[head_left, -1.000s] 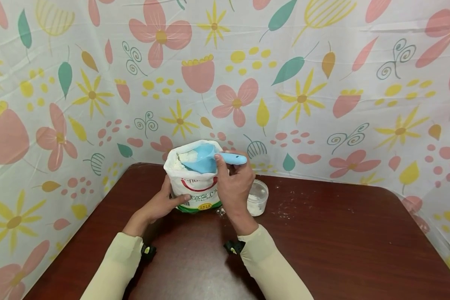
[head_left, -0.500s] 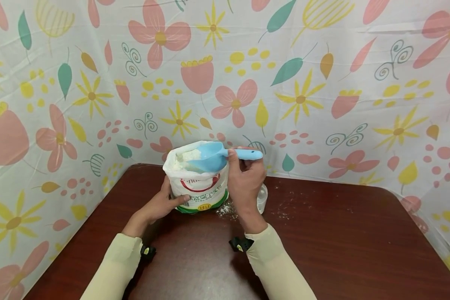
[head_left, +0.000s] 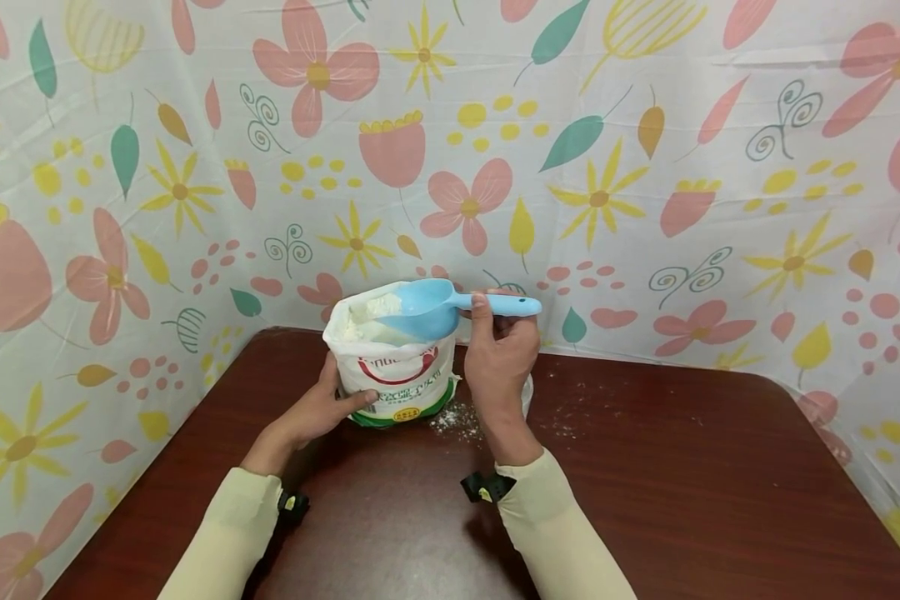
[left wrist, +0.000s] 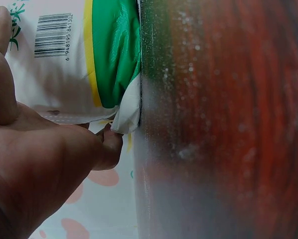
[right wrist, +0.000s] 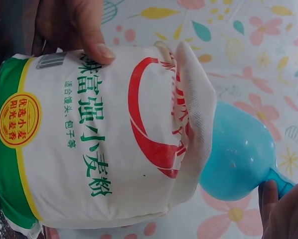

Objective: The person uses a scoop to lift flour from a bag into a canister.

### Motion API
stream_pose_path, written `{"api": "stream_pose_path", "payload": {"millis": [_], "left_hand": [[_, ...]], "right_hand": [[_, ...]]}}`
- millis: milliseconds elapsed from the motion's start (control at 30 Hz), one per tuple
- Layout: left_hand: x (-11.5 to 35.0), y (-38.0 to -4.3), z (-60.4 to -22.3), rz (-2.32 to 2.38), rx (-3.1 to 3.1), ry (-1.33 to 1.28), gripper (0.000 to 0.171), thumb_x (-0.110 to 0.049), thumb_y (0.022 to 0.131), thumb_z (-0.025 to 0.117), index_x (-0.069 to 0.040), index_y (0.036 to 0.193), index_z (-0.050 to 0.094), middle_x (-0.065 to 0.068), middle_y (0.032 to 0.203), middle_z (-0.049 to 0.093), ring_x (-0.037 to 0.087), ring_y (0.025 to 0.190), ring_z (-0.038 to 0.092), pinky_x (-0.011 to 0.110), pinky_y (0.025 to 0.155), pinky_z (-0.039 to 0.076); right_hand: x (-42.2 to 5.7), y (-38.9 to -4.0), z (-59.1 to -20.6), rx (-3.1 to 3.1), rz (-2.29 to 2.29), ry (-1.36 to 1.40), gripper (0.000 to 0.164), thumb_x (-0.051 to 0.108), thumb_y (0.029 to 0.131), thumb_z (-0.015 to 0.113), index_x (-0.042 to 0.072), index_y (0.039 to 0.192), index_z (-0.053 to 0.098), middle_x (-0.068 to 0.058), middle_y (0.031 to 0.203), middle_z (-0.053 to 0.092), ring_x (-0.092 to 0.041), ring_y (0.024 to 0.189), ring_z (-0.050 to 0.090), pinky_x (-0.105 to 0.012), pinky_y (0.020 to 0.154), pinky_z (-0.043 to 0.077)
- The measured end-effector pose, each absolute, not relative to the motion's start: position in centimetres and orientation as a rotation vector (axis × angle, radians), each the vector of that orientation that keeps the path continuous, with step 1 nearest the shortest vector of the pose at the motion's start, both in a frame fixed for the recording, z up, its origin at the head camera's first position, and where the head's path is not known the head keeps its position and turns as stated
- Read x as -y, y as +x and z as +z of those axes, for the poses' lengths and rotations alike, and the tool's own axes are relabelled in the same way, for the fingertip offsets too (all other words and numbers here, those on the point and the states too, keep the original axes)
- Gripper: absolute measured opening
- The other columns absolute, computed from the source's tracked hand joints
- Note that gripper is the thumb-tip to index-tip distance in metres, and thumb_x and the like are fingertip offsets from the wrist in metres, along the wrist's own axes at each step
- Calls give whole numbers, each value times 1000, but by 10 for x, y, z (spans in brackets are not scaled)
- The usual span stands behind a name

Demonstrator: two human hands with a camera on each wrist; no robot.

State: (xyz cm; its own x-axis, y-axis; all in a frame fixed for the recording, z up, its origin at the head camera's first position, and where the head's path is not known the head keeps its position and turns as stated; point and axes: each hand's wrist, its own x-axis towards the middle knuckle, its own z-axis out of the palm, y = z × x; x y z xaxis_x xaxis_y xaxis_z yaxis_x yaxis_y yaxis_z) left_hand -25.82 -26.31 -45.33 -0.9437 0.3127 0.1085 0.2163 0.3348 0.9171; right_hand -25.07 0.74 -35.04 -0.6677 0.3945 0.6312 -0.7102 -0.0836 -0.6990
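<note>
Right hand (head_left: 504, 357) pinches a smooth, rounded blue scoop (head_left: 429, 312) at the floppy mouth of a soft white bag (head_left: 399, 388) of powder (head_left: 357, 322). Left hand (head_left: 317, 414) grips the bag's side; it's sitting on a glossy wood-grain table (head_left: 682, 475), kinda speckled white.

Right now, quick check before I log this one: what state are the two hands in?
Left hand: holding the flour bag by its side.
Right hand: gripping the blue scoop by its handle.

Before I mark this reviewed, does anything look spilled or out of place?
Yes, spilled: white powder lies scattered on the table beside the bag, with fainter specks right of the right hand. It looks odd because similar powder sits inside the bag.
</note>
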Motion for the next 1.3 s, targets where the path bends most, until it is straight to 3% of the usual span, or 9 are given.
{"api": "stream_pose_path", "payload": {"millis": [300, 733, 1300], "left_hand": [[264, -256, -453, 1686, -2499, 488, 98, -30, 102, 74, -37, 163, -2, 5, 165, 22, 33, 155, 20, 68, 121, 23], [264, -256, -453, 1681, -2504, 486, 98, -30, 103, 74, -38, 163, -3, 5, 165, 22, 34, 156, 19, 69, 120, 24], [263, -256, -453, 1690, -2489, 484, 98, -30, 102, 74, -35, 163, -2, 5, 165, 20, 33, 155, 18, 68, 121, 22]], "right_hand": [[-15, -248, -345, 1416, 1873, 345, 26, 15, 105, 70, -8, 114, 65, -21, 96, 72, -28, 89, 77, -41, 90, 60], [-31, -245, -341, 1419, 1872, 308, 24, 16, 106, 69, -6, 116, 65, -20, 97, 73, -24, 91, 77, -40, 94, 59], [-53, -237, -329, 1374, 1871, 332, 29, 12, 107, 65, -16, 113, 66, -20, 102, 72, -21, 90, 77, -41, 96, 58]]}}
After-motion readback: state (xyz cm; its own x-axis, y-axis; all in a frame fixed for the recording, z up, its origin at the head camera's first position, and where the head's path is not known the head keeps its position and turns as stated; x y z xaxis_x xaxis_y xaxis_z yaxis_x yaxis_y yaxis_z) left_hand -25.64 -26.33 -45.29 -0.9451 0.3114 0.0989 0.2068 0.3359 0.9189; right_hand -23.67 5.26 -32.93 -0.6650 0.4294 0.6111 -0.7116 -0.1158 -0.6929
